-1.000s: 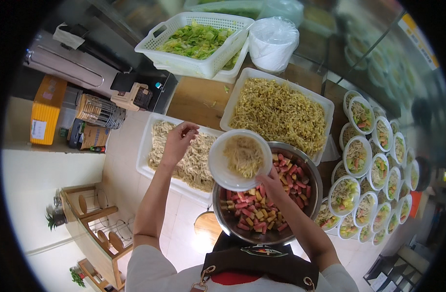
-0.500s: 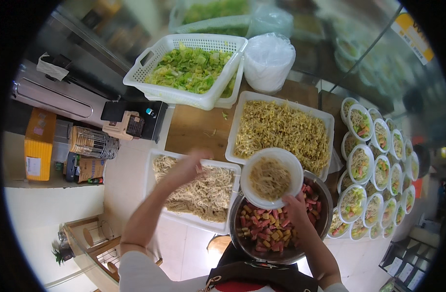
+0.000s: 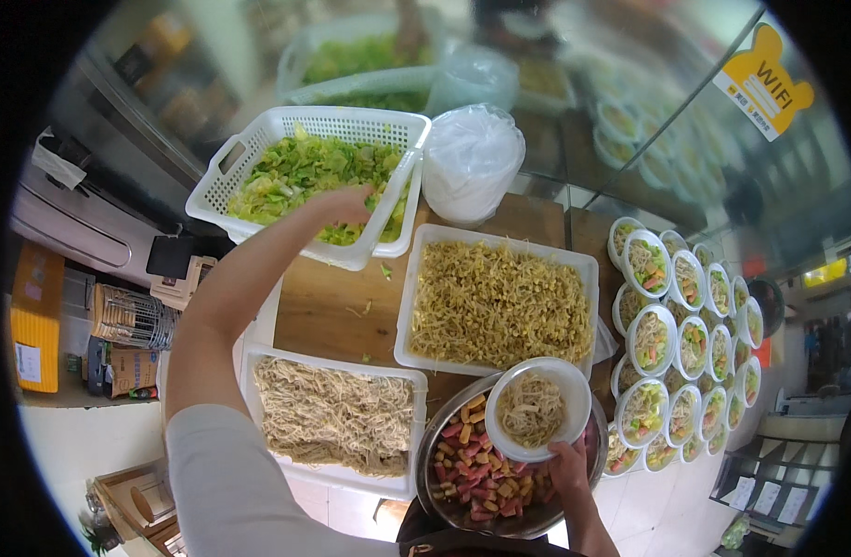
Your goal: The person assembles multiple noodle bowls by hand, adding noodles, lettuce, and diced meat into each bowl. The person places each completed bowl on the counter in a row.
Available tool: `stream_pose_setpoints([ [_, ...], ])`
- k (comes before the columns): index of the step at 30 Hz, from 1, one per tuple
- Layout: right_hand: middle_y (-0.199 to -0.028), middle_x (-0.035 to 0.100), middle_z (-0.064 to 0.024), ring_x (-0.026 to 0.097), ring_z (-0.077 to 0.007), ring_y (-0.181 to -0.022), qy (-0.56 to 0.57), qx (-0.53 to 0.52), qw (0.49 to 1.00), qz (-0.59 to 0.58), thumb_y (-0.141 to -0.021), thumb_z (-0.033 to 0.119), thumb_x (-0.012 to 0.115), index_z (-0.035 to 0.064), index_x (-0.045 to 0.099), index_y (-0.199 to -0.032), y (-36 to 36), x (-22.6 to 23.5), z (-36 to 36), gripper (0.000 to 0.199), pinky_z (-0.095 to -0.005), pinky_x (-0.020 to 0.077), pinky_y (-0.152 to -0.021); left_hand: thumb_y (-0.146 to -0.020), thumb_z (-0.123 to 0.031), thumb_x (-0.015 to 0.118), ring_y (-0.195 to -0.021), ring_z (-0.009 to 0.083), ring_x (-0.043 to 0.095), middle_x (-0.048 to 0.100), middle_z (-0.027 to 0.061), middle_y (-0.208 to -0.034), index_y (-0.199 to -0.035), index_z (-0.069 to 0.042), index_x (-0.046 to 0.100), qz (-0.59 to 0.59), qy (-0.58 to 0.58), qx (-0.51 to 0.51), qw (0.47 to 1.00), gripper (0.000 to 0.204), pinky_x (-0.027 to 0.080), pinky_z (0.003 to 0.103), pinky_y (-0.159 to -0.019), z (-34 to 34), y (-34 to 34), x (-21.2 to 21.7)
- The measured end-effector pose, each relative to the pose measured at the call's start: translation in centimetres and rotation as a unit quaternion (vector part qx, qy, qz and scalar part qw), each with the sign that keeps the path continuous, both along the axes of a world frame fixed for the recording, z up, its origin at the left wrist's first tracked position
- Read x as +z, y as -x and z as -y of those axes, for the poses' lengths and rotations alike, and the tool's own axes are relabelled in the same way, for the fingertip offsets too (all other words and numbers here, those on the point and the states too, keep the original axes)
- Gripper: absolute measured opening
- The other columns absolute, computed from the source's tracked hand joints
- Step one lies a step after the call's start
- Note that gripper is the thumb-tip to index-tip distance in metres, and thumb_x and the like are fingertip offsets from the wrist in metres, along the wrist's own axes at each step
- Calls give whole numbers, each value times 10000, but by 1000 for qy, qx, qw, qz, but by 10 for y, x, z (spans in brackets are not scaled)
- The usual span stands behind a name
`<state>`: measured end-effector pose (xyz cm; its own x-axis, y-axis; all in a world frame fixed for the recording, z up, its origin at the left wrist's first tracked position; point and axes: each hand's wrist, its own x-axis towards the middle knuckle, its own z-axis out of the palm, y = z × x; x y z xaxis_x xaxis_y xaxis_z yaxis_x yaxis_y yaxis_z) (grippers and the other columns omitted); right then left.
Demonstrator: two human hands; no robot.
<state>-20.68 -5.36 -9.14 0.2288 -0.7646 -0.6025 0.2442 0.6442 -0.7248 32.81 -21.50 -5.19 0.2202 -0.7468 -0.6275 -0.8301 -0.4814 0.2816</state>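
Note:
My right hand grips the rim of a white round bowl, fingers and thumb closed on its near edge. Pale thin strands lie in the bowl, which is held over a large metal basin of cut pink and tan sausage pieces. My left hand reaches down into chopped lettuce in a white perforated basket. Its fingers are largely hidden, so their grip does not show.
A white tray of bean sprouts sits mid-table; another tray of pale shredded strands lies at the near left. Beyond the sprouts stands a plastic-wrapped white stack. Stacked filled bowls crowd the right. A glass pane rises behind.
My left hand has moved from above the pale-strand tray up and away into the lettuce basket. My right hand still holds the bowl over the basin. The whole view has shifted.

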Motion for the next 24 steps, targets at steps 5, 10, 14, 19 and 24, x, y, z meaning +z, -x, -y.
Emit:
stream_pose_setpoints([
  [5,-1143,537,-137,537,-251,-1040,-22,36,999,11,-727,-33,473,-24,427,-1220,-19,-8,4,495,-350,454,-884,-691,-244,711,-802,239,623,630,181,-975,-1322,-21,383,-45,118,-118,985,745,492,353,-609,-13,-53,-74],
  [10,-1133,533,-134,535,-237,-1032,-13,36,999,19,-736,-38,482,-20,397,-1238,-22,-9,6,509,-336,454,-872,-704,-171,706,-937,230,586,597,148,-1077,-1270,-32,445,-95,88,105,986,639,497,364,-747,-15,-13,32],
  [14,-1127,531,-118,535,-233,-1028,-4,45,999,13,-723,-52,487,13,415,-1225,-34,-25,14,511,-337,451,-851,-716,-140,692,-926,201,592,595,128,-1050,-1239,-16,458,-189,154,241,939,585,520,341,-723,-31,-51,52],
  [19,-1059,517,-69,535,-199,-965,53,143,988,-17,-737,-35,543,92,437,-1199,-75,-53,32,491,-336,455,-810,-749,-118,692,-924,175,603,606,102,-1025,-1187,-16,481,-341,233,271,869,497,535,338,-763,-49,-24,106],
  [24,-971,529,-72,550,-166,-863,-5,173,983,62,-785,19,552,54,411,-1187,-157,-9,53,428,-317,496,-742,-770,-100,694,-876,143,608,623,48,-979,-1144,-59,513,-443,257,210,833,417,529,321,-758,-86,53,165],
])
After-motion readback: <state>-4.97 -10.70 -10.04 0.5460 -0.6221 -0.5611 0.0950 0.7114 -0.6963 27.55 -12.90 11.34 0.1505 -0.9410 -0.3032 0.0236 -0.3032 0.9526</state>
